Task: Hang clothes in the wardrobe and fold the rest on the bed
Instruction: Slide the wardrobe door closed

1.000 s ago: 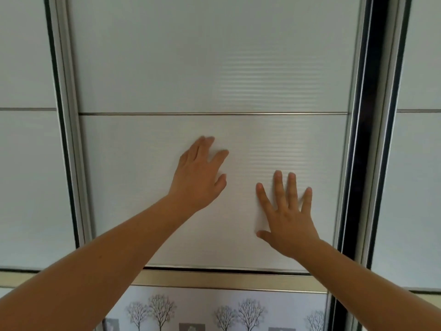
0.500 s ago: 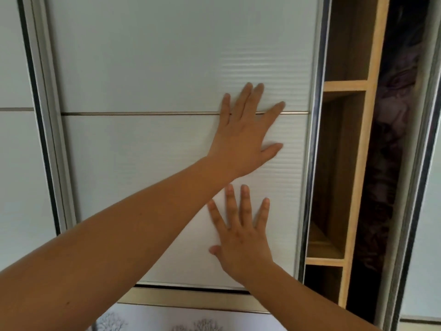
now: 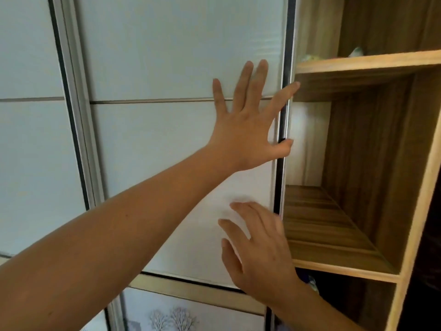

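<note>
A white sliding wardrobe door (image 3: 167, 151) fills the middle of the view. My left hand (image 3: 248, 125) presses flat on it with spread fingers, close to its right metal edge (image 3: 282, 130), index and thumb reaching that edge. My right hand (image 3: 260, 254) lies lower on the same panel with straight fingers, blurred. To the right of the door the wardrobe stands uncovered, showing wooden shelves (image 3: 338, 244). No clothes for hanging are in sight.
Another white panel (image 3: 31, 151) sits to the left behind a metal frame. An upper shelf (image 3: 367, 62) carries small pale items. A tree-print strip (image 3: 171, 316) runs below the door. A dark compartment (image 3: 427, 271) lies far right.
The door has slid left under both hands, uncovering more of the shelves. My left hand now reaches the door's right edge; my right hand has shifted and is blurred.
</note>
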Available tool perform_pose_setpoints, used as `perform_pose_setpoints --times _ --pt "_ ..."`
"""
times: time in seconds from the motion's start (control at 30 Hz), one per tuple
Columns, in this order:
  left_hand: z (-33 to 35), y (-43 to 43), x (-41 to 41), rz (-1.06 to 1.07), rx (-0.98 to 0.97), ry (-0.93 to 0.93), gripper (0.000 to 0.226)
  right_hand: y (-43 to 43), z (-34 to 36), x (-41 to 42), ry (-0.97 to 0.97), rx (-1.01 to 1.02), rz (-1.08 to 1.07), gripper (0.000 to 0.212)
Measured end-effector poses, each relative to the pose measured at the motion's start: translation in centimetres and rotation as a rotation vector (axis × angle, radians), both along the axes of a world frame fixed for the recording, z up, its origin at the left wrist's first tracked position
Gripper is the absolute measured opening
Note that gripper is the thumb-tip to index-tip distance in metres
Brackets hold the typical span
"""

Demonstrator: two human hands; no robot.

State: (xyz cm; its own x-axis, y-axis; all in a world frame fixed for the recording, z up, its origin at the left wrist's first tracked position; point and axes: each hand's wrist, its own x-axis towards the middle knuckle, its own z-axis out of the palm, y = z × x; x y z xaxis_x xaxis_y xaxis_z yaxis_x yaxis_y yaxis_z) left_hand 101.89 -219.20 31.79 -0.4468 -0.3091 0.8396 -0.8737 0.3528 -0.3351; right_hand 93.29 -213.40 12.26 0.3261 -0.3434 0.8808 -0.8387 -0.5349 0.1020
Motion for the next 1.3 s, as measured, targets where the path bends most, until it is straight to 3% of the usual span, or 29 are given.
perform_pose_setpoints --times 0.1,0.2,0.27,0.4,0.57,0.8,1.3 --pt "0.0 -0.4 2.2 0.031 0.006 -0.015 0.094 0.1 0.0 -0.7 -0.275 0.048 0.010 0.054" --pt "0.1 -0.6 4.1 0.052 0.031 -0.012 0.094 -1.1 -0.1 0.1 -0.418 0.276 0.084 0.072" --pt "0.0 -0.7 5.4 0.068 0.036 -0.013 0.094 -2.2 -0.7 1.1 -0.417 0.377 0.202 0.072" --pt "-0.2 -1.0 8.0 0.110 0.042 -0.019 0.093 -3.9 -1.1 2.6 -0.422 0.410 0.332 0.063" --pt "-0.4 -1.1 11.7 0.177 0.018 -0.033 0.092 -5.8 -1.2 5.2 -0.349 0.445 0.415 0.066" --pt "-0.2 -0.5 16.6 0.384 -0.144 -0.188 0.092 -8.1 -1.8 10.4 -0.262 0.295 0.409 0.064" --pt "-0.1 -1.4 24.3 0.547 -0.122 -0.238 0.082 -11.9 -2.4 18.9 -0.124 0.239 0.301 0.065"
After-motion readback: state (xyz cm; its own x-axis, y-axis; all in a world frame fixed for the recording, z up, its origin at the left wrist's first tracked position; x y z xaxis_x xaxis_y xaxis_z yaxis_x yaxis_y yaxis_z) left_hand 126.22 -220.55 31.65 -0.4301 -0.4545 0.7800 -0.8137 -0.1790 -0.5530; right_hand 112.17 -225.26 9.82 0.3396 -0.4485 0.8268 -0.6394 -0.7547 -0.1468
